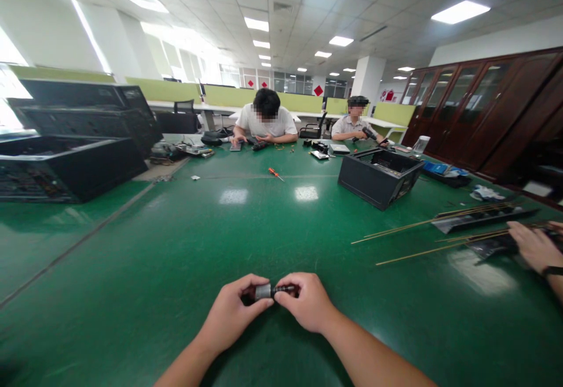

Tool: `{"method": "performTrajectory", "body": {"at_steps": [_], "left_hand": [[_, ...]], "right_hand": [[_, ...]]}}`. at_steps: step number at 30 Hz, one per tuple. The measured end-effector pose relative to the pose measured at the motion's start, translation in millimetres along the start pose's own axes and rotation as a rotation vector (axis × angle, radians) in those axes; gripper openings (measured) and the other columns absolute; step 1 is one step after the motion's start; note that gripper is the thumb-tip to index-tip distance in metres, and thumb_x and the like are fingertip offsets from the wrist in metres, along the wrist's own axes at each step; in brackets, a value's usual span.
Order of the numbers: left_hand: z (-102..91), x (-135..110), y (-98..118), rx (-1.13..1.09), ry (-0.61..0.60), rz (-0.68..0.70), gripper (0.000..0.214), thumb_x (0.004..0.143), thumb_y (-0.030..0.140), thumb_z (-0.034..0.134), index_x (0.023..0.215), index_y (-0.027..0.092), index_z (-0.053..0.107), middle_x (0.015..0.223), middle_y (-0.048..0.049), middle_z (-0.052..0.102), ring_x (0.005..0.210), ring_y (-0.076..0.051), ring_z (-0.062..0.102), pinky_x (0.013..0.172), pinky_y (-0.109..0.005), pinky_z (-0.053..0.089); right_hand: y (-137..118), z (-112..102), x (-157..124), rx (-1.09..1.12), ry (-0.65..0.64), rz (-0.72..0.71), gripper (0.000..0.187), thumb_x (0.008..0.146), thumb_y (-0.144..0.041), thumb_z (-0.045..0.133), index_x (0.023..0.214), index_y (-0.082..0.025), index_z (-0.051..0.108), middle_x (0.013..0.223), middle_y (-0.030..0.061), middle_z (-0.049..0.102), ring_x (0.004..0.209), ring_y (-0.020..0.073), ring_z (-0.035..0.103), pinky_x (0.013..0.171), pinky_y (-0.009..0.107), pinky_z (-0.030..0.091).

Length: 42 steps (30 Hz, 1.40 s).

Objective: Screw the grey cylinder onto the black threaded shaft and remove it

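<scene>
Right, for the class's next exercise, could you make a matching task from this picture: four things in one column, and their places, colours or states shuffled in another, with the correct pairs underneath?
Things
1. Silver-and-black part
2. Screwdriver
3. Thin rods
4. Cabinet

Descriptions
A. Dark reddish-brown, with glass panes
B. Held between the left hand and right hand
C. Orange-handled, lying on the green table
D. Brass-coloured, over on the right near a co-worker's hand

Right pairs: 1-B; 2-C; 3-D; 4-A

Head-worn view, facing forward and down, close above green table (pixel 176 240)
</scene>
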<state>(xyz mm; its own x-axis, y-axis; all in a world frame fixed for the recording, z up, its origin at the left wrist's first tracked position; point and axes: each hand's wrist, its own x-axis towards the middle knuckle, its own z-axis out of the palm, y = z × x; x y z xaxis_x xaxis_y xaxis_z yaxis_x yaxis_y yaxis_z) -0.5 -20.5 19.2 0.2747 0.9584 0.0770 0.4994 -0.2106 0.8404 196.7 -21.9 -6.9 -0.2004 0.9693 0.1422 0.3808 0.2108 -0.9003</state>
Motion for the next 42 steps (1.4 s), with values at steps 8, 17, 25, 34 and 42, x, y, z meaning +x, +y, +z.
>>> {"method": "performTrajectory", "body": {"at_steps": [8,17,25,34,42], "left_hand": [[0.3,0.1,-1.8,0.003,-0.003,-0.002,0.028,0.075,0.036,0.071,0.098,0.020,0.071,0.089,-0.0032,0.075,0.083,-0.023,0.068,0.079,-0.033,0.051],[0.1,0.6,0.5,0.019,0.005,0.009,0.028,0.075,0.036,0.070,0.098,0.020,0.071,0.089,-0.0034,0.076,0.083,-0.023,0.069,0.078,-0.032,0.052],[0.0,0.6,-0.2,0.013,0.000,0.011,0.028,0.075,0.035,0.070,0.098,0.020,0.071,0.089,-0.0032,0.075,0.083,-0.023,0.069,0.078,-0.032,0.052],[0.5,0.6,-0.6,-0.008,0.000,0.002,0.027,0.075,0.035,0.070,0.098,0.020,0.070,0.088,-0.0022,0.075,0.082,-0.022,0.069,0.078,-0.031,0.052],[-0.5,0.7,-1.8,-0.029,-0.004,0.012,0.025,0.076,0.034,0.071,0.098,0.021,0.070,0.089,-0.0022,0.075,0.084,-0.022,0.069,0.079,-0.031,0.052]], "right_hand": [[-0.2,-1.0,0.3,-0.008,-0.005,-0.001,0.014,0.079,-0.027,0.070,0.088,-0.020,0.078,0.077,0.0015,0.074,0.066,0.0145,0.064,0.063,0.023,0.046],[0.2,-0.8,0.0,-0.006,-0.002,0.002,0.015,0.079,-0.027,0.070,0.089,-0.020,0.078,0.078,0.0018,0.074,0.066,0.0145,0.064,0.062,0.023,0.046],[-1.7,-1.8,0.2,-0.005,-0.001,-0.001,0.014,0.079,-0.027,0.069,0.087,-0.019,0.078,0.076,0.0017,0.073,0.065,0.0142,0.063,0.062,0.022,0.045],[1.0,-0.6,0.4,-0.003,-0.001,0.011,0.014,0.080,-0.026,0.068,0.088,-0.019,0.077,0.075,0.0018,0.072,0.064,0.0140,0.062,0.061,0.022,0.045],[0.7,-0.4,0.1,0.009,0.006,-0.004,0.014,0.081,-0.027,0.067,0.088,-0.019,0.076,0.075,0.0018,0.072,0.064,0.0140,0.062,0.061,0.022,0.045]]}}
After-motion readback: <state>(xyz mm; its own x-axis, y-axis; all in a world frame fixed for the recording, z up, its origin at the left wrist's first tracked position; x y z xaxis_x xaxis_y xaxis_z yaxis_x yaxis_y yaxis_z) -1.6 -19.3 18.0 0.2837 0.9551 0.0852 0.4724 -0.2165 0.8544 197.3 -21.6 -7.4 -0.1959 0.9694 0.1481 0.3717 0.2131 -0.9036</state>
